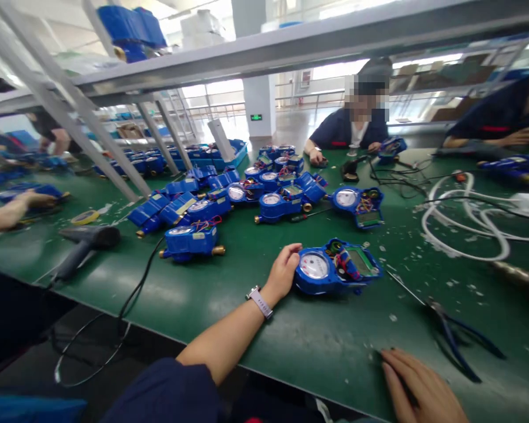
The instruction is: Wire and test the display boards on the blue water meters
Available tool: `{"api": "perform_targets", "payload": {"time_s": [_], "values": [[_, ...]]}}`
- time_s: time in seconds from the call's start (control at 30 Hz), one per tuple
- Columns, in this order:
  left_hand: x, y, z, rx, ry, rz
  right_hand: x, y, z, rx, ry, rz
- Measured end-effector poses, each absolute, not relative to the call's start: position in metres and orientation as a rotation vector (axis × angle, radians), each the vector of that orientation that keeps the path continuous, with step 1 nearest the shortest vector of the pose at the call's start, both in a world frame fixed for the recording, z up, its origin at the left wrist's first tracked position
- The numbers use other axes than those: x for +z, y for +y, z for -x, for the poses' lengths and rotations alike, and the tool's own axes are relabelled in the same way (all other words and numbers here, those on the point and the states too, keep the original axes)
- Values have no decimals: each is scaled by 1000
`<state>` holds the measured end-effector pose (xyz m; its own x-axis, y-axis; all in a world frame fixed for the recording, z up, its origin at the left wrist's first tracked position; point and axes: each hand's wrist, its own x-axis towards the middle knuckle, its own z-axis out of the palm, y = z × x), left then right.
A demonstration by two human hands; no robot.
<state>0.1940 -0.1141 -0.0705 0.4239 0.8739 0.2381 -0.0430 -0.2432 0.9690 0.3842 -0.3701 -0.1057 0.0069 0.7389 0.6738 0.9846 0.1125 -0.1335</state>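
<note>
Blue meter: dial side up on the worktop (233,291), in front of the person; the blue meter (335,275) has its wiring bared.
Left hand: at the dial end, the left hand (284,270) is curled against the casing, thumb near the rim; the far fingers are partly hidden.
Right hand: palm down at the worktop's near edge, the right hand (418,382) has its fingers extended, close together, nothing seen in it; cut by the frame.
Casing: looks stiff; probably weighty, judging by the brass fitting (219,251) on a neighbouring meter (189,242). Smooth sides may slip a little.
Dial: the clear-faced dial (314,266) could scratch; keep fingertips off it.
Wires: thin, soft, easily snagged wires (350,270).
Display board: the display board (362,260) seems the fragile end; no squeezing there.
Best hold: round casing wall, low.
Pliers: pliers (435,306) lie to the right, apart from the meter.
</note>
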Motion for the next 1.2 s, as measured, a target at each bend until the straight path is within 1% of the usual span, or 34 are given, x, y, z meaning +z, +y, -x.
{"api": "perform_targets", "payload": {"time_s": [0.1, 0.2, 0.33, 0.57, 0.87, 1.2], "values": [[-73, -117, -191, 1110, 625, -1637, -94, -369, -369, -486, -1715, 1726], [-74, -115, -186, 1002, 554, -1766, -93, -370, -365, -449, -1676, 1781], [-71, -115, -182, 888, 588, -1850, -93, -373, -364, -415, -1652, 1810], [-66, -117, -180, 904, 578, -2019, -90, -372, -362, -379, -1638, 1814], [-60, -123, -176, 899, 332, -2368, -86, -372, -356, -332, -1581, 1894], [-62, -121, -176, 899, 367, -2393, -81, -371, -353, -327, -1524, 1913]]}}
